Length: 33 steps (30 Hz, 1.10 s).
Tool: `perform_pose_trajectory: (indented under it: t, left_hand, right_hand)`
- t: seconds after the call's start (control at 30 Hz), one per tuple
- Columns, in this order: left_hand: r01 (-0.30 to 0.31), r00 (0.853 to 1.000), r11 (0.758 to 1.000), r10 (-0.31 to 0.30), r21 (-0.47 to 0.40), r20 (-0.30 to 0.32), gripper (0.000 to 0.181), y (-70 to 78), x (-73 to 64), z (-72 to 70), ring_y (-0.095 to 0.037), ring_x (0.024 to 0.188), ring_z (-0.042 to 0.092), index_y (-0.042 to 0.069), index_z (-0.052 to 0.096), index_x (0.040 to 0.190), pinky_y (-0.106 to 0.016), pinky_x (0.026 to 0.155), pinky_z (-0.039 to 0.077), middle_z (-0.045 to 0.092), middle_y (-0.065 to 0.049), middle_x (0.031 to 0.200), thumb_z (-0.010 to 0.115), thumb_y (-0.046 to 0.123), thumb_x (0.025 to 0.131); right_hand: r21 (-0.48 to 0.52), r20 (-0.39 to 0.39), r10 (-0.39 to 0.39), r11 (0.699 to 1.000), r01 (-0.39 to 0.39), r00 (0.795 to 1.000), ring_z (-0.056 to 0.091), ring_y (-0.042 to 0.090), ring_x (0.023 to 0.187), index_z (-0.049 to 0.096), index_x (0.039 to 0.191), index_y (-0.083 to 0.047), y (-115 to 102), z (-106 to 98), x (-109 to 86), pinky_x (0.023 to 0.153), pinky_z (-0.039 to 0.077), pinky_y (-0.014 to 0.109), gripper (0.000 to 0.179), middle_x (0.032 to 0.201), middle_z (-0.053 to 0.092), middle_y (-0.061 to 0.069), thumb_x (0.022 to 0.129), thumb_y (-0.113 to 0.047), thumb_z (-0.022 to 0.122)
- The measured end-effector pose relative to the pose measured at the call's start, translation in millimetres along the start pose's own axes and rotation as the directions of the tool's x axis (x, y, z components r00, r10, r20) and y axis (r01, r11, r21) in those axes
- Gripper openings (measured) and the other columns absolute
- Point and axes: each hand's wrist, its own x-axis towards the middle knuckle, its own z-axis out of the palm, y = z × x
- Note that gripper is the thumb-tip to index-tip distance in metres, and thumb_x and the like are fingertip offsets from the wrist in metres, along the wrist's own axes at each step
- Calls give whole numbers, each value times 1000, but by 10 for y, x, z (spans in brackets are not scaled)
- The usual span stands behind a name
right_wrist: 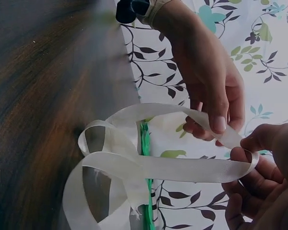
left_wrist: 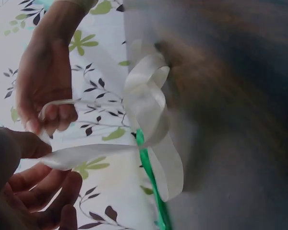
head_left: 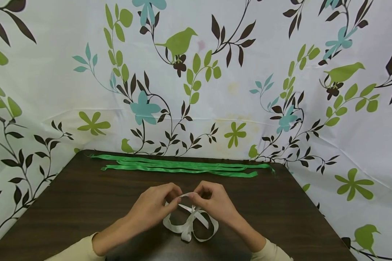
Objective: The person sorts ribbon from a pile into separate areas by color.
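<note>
A white ribbon (head_left: 184,229) lies in loose loops on the dark table, and a length of it rises to both hands. My left hand (head_left: 154,203) pinches the raised part between thumb and fingers. Just beside it my right hand (head_left: 216,203) pinches the same ribbon, leaving a short span between the two. In the right wrist view the ribbon (right_wrist: 197,169) runs up from the loops and turns at the right hand's fingertips. The left wrist view shows the ribbon (left_wrist: 93,155) stretching from the left hand's thumb down to the pile.
Several green ribbons (head_left: 176,165) lie stretched side by side along the table's far edge. The dark wooden table (head_left: 68,210) meets a white curtain (head_left: 196,108) printed with leaves, flowers and birds, which hangs behind it and at both sides.
</note>
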Motion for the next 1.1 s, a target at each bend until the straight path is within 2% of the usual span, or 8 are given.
perform_pose_trajectory:
  t: [0.07, 0.17, 0.4, 0.53, 0.7, 0.83, 0.93, 1.1]
  left_hand:
    - [-4, 1000, 1000, 4, 4, -28, 1, -16, 12, -38, 2, 73, 59, 22, 70, 100, -27, 63, 49, 62, 22, 83, 71, 21, 99]
    - [15, 1000, 1000, -15, -11, -22, 6, -37, 34, -105, 0, 73, 60, 25, 71, 96, -27, 64, 50, 62, 22, 83, 71, 19, 99]
    - [51, 999, 998, -51, -45, 12, 4, -26, 75, -256, -3, 70, 59, 24, 71, 96, -28, 60, 48, 66, 18, 81, 70, 21, 99]
    - [49, 999, 997, -48, -57, 17, 6, -1, 87, -335, -5, 69, 58, 24, 72, 97, -28, 60, 48, 66, 16, 80, 70, 18, 99]
    - [43, 999, 999, -43, -3, -17, 11, 23, 95, -434, -3, 71, 59, 26, 73, 96, -28, 64, 49, 64, 21, 81, 70, 16, 97]
    - [44, 999, 999, -44, 26, -27, 13, 53, 95, -500, -3, 73, 59, 26, 73, 96, -29, 64, 49, 64, 21, 82, 70, 13, 95]
    - [46, 999, 998, -45, 33, -22, 14, 73, 90, -540, -3, 75, 59, 25, 73, 96, -29, 65, 49, 64, 20, 83, 69, 13, 95]
    - [33, 999, 999, -34, 12, 11, 11, 103, 93, -607, -3, 76, 60, 21, 75, 99, -29, 66, 49, 66, 19, 85, 68, 13, 97]
  right_hand:
    - [0, 10, 20, 1000, -20, 1000, 60, 16, 61, 72, 86, -19, 9, -20, 5, 57, 50, 31, 16, 76, 67, -6, 97, -29, 74]
    - [7, 41, 45, 999, -46, 998, 60, 17, 64, 73, 89, -17, 24, -73, 18, 59, 51, 31, 16, 78, 67, -4, 97, -31, 73]
    - [172, 140, 73, 980, -97, 987, 68, 31, 77, 74, 98, -15, 25, -253, 40, 70, 57, 46, 11, 88, 70, 12, 97, -25, 73]
    - [203, 162, 75, 973, -108, 984, 65, 35, 79, 73, 99, -15, -13, -338, 32, 72, 54, 45, 10, 87, 69, 9, 97, -25, 74]
    - [257, 165, 26, 964, -69, 986, 63, 33, 79, 71, 98, -10, -46, -423, 44, 73, 53, 46, 9, 85, 67, 12, 96, -19, 73]
    - [315, 161, -27, 949, -26, 987, 61, 28, 76, 69, 97, -6, -59, -494, 44, 70, 53, 41, 7, 84, 65, 13, 96, -12, 72]
    - [358, 166, -56, 934, -7, 984, 59, 26, 76, 68, 97, -4, -69, -545, 36, 69, 52, 38, 6, 85, 63, 13, 96, -10, 71]
    - [396, 158, -113, 917, 42, 981, 56, 23, 77, 66, 96, -2, -71, -629, 26, 67, 48, 40, 7, 86, 61, 11, 95, -6, 71]
